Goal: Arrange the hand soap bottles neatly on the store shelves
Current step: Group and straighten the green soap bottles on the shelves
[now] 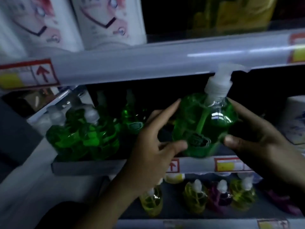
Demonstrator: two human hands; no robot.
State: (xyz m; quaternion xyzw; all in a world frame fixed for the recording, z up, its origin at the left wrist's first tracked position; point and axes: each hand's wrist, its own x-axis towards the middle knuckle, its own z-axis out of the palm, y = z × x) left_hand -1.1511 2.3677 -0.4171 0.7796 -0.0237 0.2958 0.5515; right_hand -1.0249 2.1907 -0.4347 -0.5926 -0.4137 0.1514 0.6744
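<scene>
A green hand soap bottle (204, 124) with a clear pump top is held tilted at the front of the middle shelf (198, 164). My left hand (155, 139) grips its left side with thumb and fingers. My right hand (254, 134) grips its right side. The pump head overlaps the rail of the shelf above. Several more green soap bottles (82, 134) stand in a cluster at the left of the same shelf. Further green bottles sit in the dark behind them.
The upper shelf rail (148, 61) carries price tags and holds white refill pouches (109, 22) and a yellow pack (231, 12). On the lower shelf stand yellow bottles (194, 197) and a purple bottle (219, 195). White packs (295, 119) sit at the right.
</scene>
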